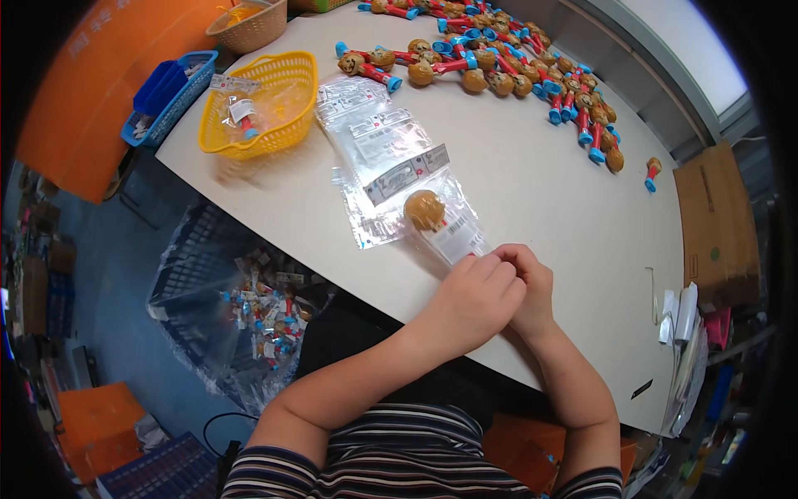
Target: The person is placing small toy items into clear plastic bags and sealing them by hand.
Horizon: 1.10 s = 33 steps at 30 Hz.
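A small clear plastic bag (457,241) with a printed label lies in front of me. A toy with a round brown head (424,210) is in or under its far end; I cannot tell which. My left hand (478,303) is closed over the bag's near end, its fingers curled. Beside it and touching it, my right hand (530,283) is also closed there, fingers bent inward. Both hands hide the bag's near edge and most of the toy's handle. Just beyond lies a stack of flat clear bags (382,141) with printed headers.
A yellow basket (303,91) at the left holds a bagged toy. Many red-and-blue toys with brown heads (499,81) are heaped at the back. A lined blue crate (191,274) of bagged toys stands below the table's left edge. A cardboard box (719,224) stands at right.
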Available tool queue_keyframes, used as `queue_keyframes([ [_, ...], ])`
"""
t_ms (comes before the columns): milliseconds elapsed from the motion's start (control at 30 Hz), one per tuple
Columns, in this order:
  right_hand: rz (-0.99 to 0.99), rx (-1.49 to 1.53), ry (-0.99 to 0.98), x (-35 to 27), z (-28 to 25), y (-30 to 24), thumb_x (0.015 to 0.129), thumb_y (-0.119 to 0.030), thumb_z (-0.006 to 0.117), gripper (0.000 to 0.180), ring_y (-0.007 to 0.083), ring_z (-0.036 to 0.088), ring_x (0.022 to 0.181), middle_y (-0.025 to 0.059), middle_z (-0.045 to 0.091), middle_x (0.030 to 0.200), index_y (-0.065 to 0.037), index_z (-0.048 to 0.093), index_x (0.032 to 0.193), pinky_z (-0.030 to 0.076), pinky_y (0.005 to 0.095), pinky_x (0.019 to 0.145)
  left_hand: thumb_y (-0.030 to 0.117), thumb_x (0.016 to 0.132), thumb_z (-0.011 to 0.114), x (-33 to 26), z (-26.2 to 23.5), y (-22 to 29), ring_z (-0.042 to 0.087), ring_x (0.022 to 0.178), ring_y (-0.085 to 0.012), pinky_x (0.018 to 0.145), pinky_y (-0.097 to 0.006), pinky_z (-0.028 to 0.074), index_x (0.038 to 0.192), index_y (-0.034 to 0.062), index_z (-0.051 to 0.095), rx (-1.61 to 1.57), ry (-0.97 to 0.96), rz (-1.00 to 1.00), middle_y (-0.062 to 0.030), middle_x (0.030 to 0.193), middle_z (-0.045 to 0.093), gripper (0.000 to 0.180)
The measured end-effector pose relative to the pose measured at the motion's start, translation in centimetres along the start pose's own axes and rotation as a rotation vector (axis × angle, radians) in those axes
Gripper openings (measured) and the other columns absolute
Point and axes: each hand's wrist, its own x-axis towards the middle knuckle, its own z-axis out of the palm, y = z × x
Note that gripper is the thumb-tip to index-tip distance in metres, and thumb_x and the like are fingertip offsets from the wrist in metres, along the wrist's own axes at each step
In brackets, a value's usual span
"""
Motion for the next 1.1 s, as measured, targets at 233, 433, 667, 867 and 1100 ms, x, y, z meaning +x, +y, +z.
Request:
queue_keyframes([
  [233, 0.372, 0.269, -0.059, 0.1, 0.3, -0.4, 0.084, -0.001, 0.069, 0.027, 0.0064, 0.061, 0.074, 0.0051, 0.066, 0.084, 0.001, 0.057, 0.108, 0.050, 0.0215, 0.064, 0.001, 0.070, 0.066, -1.6, -2.2, -0.9, 0.058, 0.090, -0.0306, 0.080, -0.041, 0.046, 0.095, 0.0039, 0.062, -0.060, 0.007, -0.136, -0.0097, 0.095, 0.058, 0.026],
  [433, 0.577, 0.346, -0.245, 0.5, -1.7, -3.2, 0.090, 0.000, 0.062, 0.031, 0.0106, 0.067, 0.082, 0.0068, 0.068, 0.088, 0.001, 0.051, 0.119, 0.055, 0.0235, 0.073, -0.003, 0.068, 0.071, -3.5, -2.9, -0.8, 0.059, 0.091, -0.0312, 0.081, -0.040, 0.046, 0.096, 0.0047, 0.063, 0.000, 0.061, -0.233, -0.0097, 0.095, 0.059, 0.030],
  [667, 0.673, 0.428, -0.317, 1.1, -4.0, -4.3, 0.091, -0.004, 0.063, 0.027, 0.0123, 0.069, 0.075, 0.0083, 0.070, 0.081, 0.003, 0.054, 0.115, 0.057, 0.0244, 0.067, 0.004, 0.071, 0.076, -3.1, -1.7, 1.5, 0.060, 0.085, -0.0286, 0.077, -0.038, 0.046, 0.092, 0.0061, 0.066, -0.056, 0.109, -0.239, -0.0079, 0.092, 0.062, 0.023],
  [867, 0.719, 0.424, -0.321, 1.0, -4.0, -3.9, 0.091, -0.004, 0.063, 0.027, 0.0126, 0.069, 0.074, 0.0092, 0.071, 0.080, 0.003, 0.054, 0.116, 0.057, 0.0245, 0.067, 0.008, 0.073, 0.078, -3.2, -0.6, 1.5, 0.060, 0.080, -0.0267, 0.072, -0.038, 0.046, 0.092, 0.0071, 0.068, -0.160, 0.057, -0.387, -0.0067, 0.087, 0.065, 0.022],
  [1100, 0.696, 0.483, -0.325, 0.8, -4.1, -3.3, 0.090, -0.004, 0.064, 0.029, 0.0120, 0.069, 0.078, 0.0092, 0.072, 0.082, 0.002, 0.054, 0.116, 0.057, 0.0246, 0.071, 0.007, 0.075, 0.077, -2.8, -1.8, 1.3, 0.061, 0.081, -0.0282, 0.074, -0.036, 0.047, 0.089, 0.0057, 0.070, -0.339, 0.017, -0.504, -0.0080, 0.086, 0.067, 0.016],
])
